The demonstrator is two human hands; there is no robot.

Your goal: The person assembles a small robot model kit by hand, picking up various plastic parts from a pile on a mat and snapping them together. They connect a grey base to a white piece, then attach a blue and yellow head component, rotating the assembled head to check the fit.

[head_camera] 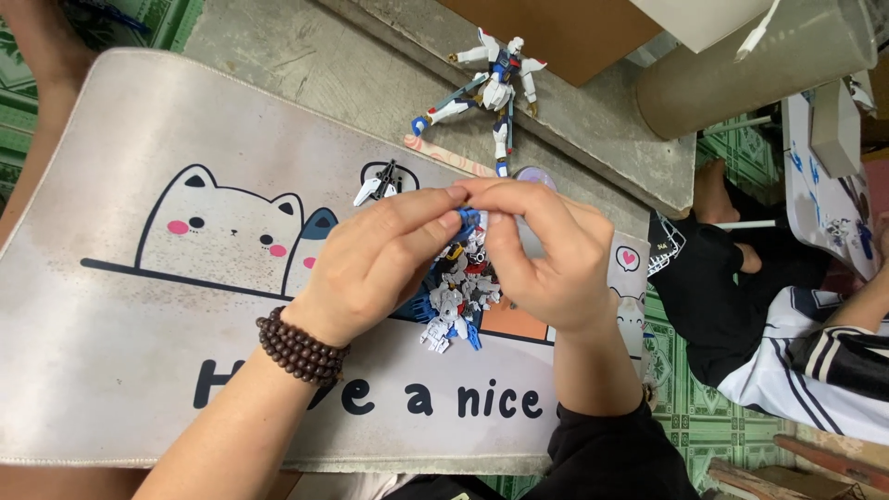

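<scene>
— Two hands met over the cartoon-cat desk mat [139, 315], didn't they? What lay around them?

— Plenty. A finished white and blue robot model [493, 88] lay on the concrete ledge [306, 56] beyond the mat, well apart from the hands. A small white and black part [378, 185] sat just beyond the left hand [370, 264]. A heap of loose white, blue and red parts [458, 301] lay on the mat under the hands, partly hidden by them. Another person in dark and white clothes [787, 343] sat to the right.

— And the piece itself?

— A small blue part [469, 220], held above the heap. It was too covered to tell its long axis or heading.

— The fingers?

— Both hands pinched it, thumbs and forefingers nearly closed; the right hand [546, 250] met the left at the tips. A dark bead bracelet [301, 347] circled the left wrist.
</scene>
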